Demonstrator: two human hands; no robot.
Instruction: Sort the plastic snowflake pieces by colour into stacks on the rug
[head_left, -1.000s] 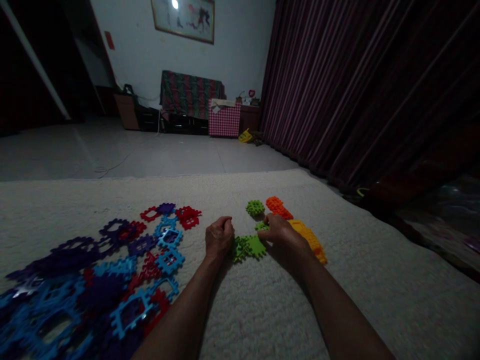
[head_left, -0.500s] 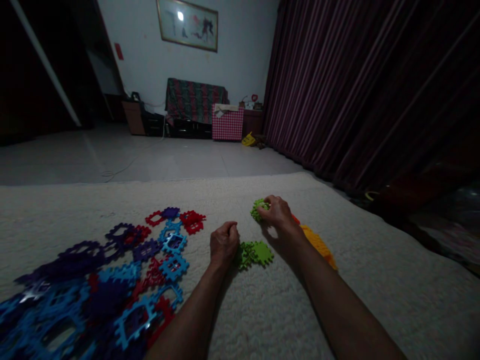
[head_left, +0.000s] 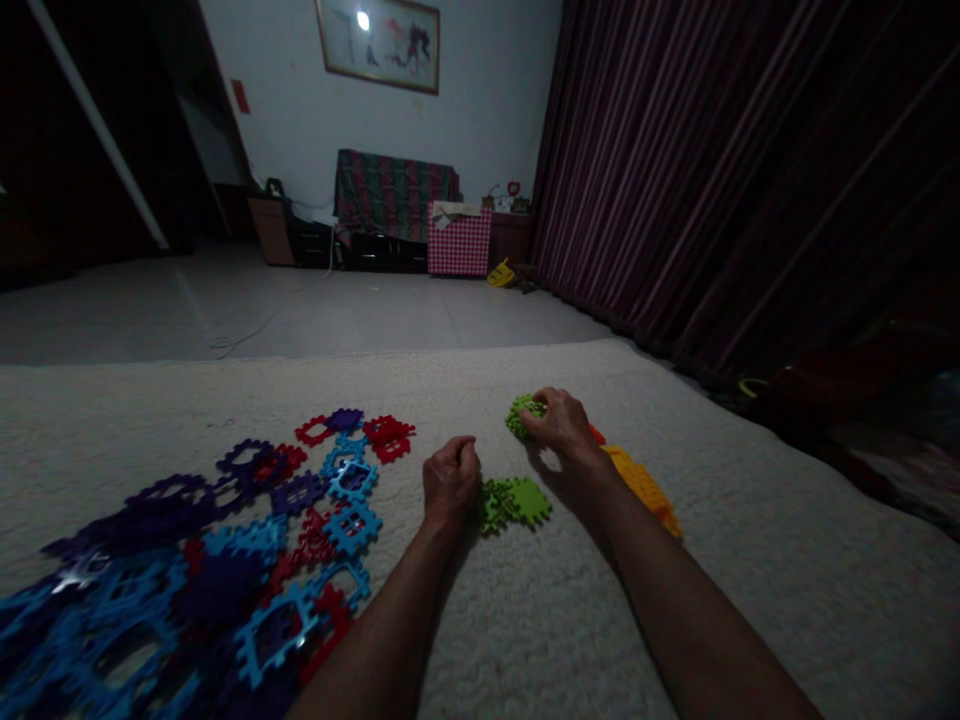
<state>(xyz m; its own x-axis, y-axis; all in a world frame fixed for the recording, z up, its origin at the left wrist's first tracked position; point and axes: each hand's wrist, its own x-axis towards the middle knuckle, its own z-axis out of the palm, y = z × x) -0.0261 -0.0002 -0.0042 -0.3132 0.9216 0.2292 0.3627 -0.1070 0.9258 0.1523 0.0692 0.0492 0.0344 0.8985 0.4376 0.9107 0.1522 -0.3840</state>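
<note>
One green stack [head_left: 516, 416]: sat on the cream cover [head_left: 495, 625], beyond the green pieces [head_left: 529, 502].
Right grip [head_left: 562, 425]: you pinched that stack.
Left grip [head_left: 451, 480]: you had it curled beside the green pieces; whether it held anything, I couldn't tell.

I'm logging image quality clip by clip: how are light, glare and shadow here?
Head view: dim overall, the curtain fading to near-black at the right edge; head view: a bright reflection on the framed picture, small glints among the blue pieces; head view: a soft shadow on the pale cover beneath the right hand.
</note>
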